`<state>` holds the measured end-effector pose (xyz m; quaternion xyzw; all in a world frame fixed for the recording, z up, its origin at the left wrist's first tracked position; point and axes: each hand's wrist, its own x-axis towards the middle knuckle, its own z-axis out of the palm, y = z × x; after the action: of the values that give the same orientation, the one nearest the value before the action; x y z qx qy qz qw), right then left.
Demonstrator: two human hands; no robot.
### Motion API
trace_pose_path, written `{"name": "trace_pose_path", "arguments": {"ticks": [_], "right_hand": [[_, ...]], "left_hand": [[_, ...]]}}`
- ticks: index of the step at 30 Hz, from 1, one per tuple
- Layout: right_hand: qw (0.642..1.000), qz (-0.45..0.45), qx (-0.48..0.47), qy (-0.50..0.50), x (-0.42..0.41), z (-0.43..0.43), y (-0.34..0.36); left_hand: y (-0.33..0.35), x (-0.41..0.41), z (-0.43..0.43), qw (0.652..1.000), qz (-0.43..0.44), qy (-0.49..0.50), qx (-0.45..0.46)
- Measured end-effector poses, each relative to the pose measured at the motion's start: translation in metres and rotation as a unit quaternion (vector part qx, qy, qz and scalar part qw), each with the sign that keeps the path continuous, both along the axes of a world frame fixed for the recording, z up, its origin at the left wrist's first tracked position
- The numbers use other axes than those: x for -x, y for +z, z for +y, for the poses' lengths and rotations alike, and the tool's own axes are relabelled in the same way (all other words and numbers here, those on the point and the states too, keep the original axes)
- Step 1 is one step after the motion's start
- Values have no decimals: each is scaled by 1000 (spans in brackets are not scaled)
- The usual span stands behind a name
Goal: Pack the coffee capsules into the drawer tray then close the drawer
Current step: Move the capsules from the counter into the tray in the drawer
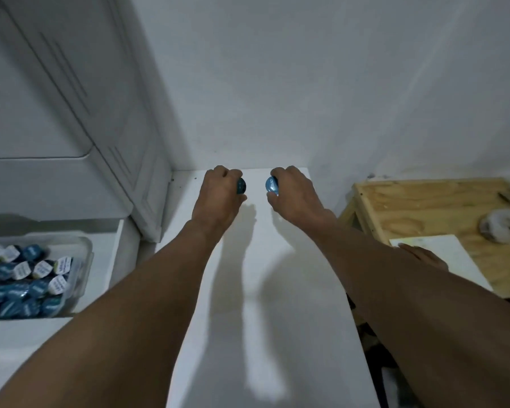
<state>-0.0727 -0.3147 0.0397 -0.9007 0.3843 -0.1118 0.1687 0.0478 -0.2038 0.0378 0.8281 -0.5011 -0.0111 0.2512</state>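
Both my arms reach forward over a white table (265, 290). My left hand (218, 195) is closed around a blue coffee capsule (241, 185) near the table's far edge. My right hand (292, 192) grips another blue coffee capsule (272, 184), its round lid facing me. The two hands are a short gap apart. At the lower left, an open white drawer (112, 260) holds a clear plastic tray (84, 245) filled with several blue and white capsules (21, 284).
A white cabinet (71, 113) rises at the left behind the drawer. A plywood crate top (424, 207) at the right carries a white sheet (451, 254) and a blurred round object (501, 228). A foot (421, 256) shows beside it. White wall lies ahead.
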Motion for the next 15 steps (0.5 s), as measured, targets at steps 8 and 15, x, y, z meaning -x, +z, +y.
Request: {"name": "trace_pose_path", "arguments": {"ticks": [8,15], "right_hand": [[997,-51,25,47,49,81,38],[994,-62,15,88,72,152,51]], "left_hand": [[33,57,90,998,-27,39,36],[44,94,175,994,-26,94,45]]}}
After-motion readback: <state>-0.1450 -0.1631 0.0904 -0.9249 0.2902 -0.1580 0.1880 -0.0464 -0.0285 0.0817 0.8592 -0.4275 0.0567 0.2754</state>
